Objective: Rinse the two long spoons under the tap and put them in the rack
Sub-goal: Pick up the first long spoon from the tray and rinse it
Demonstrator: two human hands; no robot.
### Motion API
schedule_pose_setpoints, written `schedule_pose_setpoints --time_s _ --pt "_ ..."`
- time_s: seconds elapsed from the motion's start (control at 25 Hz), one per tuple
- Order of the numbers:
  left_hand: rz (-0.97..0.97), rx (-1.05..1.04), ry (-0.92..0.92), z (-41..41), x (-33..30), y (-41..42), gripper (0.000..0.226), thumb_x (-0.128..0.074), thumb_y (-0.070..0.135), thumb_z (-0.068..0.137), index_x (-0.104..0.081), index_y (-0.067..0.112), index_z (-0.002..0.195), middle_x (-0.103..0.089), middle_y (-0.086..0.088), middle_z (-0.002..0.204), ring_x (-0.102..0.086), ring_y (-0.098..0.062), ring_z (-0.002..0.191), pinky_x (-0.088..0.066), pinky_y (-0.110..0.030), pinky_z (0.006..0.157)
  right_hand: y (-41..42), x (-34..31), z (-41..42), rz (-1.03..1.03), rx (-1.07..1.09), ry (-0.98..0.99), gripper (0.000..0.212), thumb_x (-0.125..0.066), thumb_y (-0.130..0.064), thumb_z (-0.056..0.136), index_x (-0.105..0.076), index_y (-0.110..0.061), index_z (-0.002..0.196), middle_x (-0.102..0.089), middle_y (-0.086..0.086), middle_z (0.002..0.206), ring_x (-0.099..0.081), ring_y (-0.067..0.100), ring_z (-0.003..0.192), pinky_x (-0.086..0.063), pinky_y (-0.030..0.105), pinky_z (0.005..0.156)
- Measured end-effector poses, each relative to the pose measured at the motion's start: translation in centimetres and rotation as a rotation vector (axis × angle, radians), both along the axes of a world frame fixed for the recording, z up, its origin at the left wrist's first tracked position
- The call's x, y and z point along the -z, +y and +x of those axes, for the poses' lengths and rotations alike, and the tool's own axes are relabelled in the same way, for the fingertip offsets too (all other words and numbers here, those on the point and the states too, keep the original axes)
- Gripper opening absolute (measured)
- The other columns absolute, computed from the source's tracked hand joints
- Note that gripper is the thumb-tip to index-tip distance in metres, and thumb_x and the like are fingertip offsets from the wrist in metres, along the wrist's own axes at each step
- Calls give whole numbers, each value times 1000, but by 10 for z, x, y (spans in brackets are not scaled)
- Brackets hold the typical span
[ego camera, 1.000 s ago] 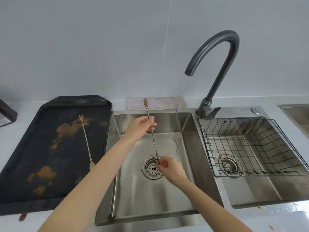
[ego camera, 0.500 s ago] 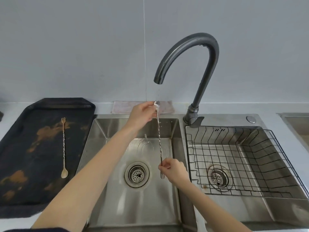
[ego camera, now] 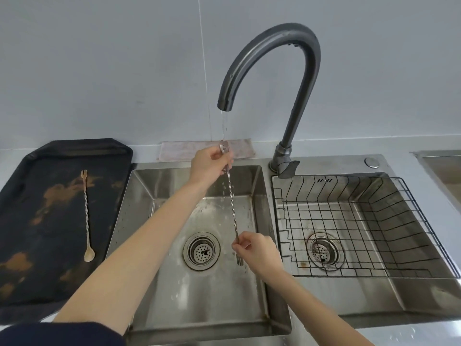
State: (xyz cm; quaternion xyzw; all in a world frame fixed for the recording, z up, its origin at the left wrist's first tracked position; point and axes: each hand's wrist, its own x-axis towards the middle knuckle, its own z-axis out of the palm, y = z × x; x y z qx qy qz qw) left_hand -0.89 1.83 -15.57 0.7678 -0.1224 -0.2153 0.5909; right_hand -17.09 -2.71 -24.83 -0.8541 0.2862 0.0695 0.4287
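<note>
A long twisted silver spoon is held nearly upright over the left sink basin. My left hand grips it just below the bowl, which sits in the thin water stream from the dark curved tap. My right hand pinches the lower shaft just above the small fork end. A second long spoon lies on the black tray at the left, bowl toward me. The black wire rack stands empty in the right basin.
A folded pale cloth lies behind the left basin against the wall. The tray carries brown stains. Another steel basin edge shows at the far right. Water drops spatter the left basin floor.
The spoon has shifted from left of the stream into it; its bowl now catches the water. Both hands keep their grip. The view has moved closer and to the right.
</note>
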Motion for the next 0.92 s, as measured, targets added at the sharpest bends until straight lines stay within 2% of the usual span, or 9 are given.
schedule_pose_setpoints --time_s 0.12,0.24,0.36,0.52,0.68,0.8,0.92 --pt "7 30 55 -1 -1 -4 24 -42 17 96 -59 6 108 -66 -3 89 -61 6 44 -48 -15 56 0 -7 -5 -39 11 -30 13 -61 -28 85 -68 -17 89 -60 -10 76 -60 10 79 -52 30 75" --pt "-32 76 153 2 -5 -4 32 -38 20 98 -52 5 122 -68 -6 103 -66 2 56 -51 -18 66 0 -12 -8 -38 24 -78 7 -63 -29 85 -62 -23 80 -56 -12 70 -57 9 76 -52 30 75" --pt "-126 32 264 3 -3 0 27 -45 21 95 -57 8 116 -68 -10 111 -68 1 61 -52 -20 70 -5 -16 -9 -24 42 -125 12 -64 -25 85 -57 -23 75 -52 -16 64 -55 7 69 -52 30 74" --pt "-164 80 389 -9 7 10 29 -48 17 93 -56 3 117 -64 -12 112 -66 -7 76 -55 -13 63 -17 -27 -6 -33 71 -180 14 -65 -21 85 -58 -17 73 -52 -12 56 -48 0 53 -43 8 55" --pt "-101 174 427 -20 16 11 30 -50 17 92 -56 3 118 -66 -8 100 -65 -11 81 -55 -14 64 -25 -30 0 -29 86 -205 13 -64 -22 85 -59 -18 74 -53 -12 57 -49 -1 54 -42 2 55" --pt "-218 36 510 -11 22 13 20 -49 13 93 -59 3 106 -64 -10 101 -65 -12 79 -57 -18 66 -34 -37 6 5 129 -232 10 -62 -21 87 -66 -13 83 -55 -13 58 -53 -4 49 -40 0 49" --pt "-384 -155 721 -2 30 20 14 -46 6 93 -57 5 86 -67 -7 83 -63 -14 76 -53 -28 86 -48 -56 20 114 163 -294 8 -61 -15 88 -68 -12 88 -57 -10 59 -54 -11 43 -41 -1 49"
